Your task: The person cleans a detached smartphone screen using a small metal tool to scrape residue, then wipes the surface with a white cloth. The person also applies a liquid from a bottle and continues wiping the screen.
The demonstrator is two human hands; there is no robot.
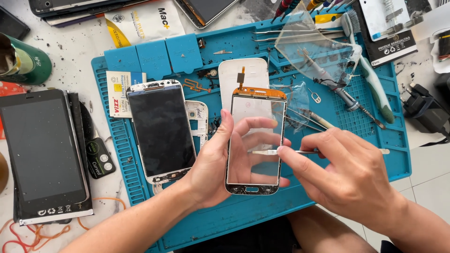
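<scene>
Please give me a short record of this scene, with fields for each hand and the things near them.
Left hand: holds clear glass phone front panel with orange flex strip
Right hand: holds thin metal tweezers, tip on the panel
Surface: blue silicone repair mat
Left of the panel: white-framed phone with dark screen
Off mat, left: black tablet

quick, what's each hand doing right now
Left hand: closed around the clear phone glass panel, holding it above the blue mat.
Right hand: pinching metal tweezers, tip on the panel.
</scene>
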